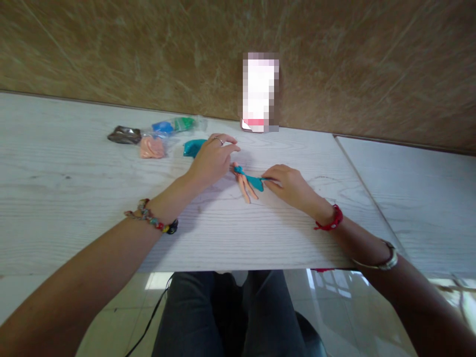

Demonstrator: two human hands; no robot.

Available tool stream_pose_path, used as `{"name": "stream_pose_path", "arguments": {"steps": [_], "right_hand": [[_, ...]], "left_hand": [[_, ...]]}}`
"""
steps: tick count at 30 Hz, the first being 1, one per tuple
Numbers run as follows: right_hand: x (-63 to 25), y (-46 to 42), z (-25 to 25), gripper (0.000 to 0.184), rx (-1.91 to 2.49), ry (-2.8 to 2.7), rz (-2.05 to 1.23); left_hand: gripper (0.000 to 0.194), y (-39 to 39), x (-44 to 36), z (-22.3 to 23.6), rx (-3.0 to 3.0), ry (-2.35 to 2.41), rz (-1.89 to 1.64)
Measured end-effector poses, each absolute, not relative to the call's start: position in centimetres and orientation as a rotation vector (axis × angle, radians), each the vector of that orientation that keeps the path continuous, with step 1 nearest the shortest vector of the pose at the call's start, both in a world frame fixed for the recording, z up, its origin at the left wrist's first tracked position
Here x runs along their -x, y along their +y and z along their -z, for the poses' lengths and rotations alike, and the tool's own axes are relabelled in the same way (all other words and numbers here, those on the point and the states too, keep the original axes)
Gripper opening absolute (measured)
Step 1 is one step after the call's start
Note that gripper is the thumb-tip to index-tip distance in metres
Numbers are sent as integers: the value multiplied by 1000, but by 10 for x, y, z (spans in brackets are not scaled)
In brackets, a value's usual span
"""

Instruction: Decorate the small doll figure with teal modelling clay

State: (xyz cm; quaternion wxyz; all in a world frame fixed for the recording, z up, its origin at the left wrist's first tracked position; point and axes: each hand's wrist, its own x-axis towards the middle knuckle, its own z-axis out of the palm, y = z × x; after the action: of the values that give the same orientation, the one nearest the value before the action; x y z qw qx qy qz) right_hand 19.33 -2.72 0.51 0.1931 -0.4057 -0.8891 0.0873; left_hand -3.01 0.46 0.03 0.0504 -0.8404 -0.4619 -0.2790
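Observation:
A small peach clay figure (243,187) lies on the table with its legs toward me. A flat piece of teal clay (256,183) stretches from its upper body out to the right. My right hand (285,184) pinches the thin right end of that teal clay between thumb and fingertips. Just above and left of the figure is my left hand (214,154), its thumb and fingers apart, holding nothing that I can see. Partly covered by the left hand is a teal clay packet (192,148).
At the back left lie a dark brown packet (124,134), a peach clay packet (152,147), a blue packet (162,127) and a green one (185,123). A phone (259,91) with a blurred screen leans on the brown wall (148,54). The white wooden table (223,243) ends near my legs.

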Motion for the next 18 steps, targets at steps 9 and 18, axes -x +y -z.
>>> {"name": "stream_pose_path", "arguments": {"steps": [9, 18], "right_hand": [[-196, -28, -8, 26, 1276, -2531, -176], [-196, -19, -8, 20, 1364, -2409, -189]], "left_hand": [[28, 2, 28, -2, 2599, -1378, 864], [27, 2, 27, -1, 2649, -1358, 848]]}}
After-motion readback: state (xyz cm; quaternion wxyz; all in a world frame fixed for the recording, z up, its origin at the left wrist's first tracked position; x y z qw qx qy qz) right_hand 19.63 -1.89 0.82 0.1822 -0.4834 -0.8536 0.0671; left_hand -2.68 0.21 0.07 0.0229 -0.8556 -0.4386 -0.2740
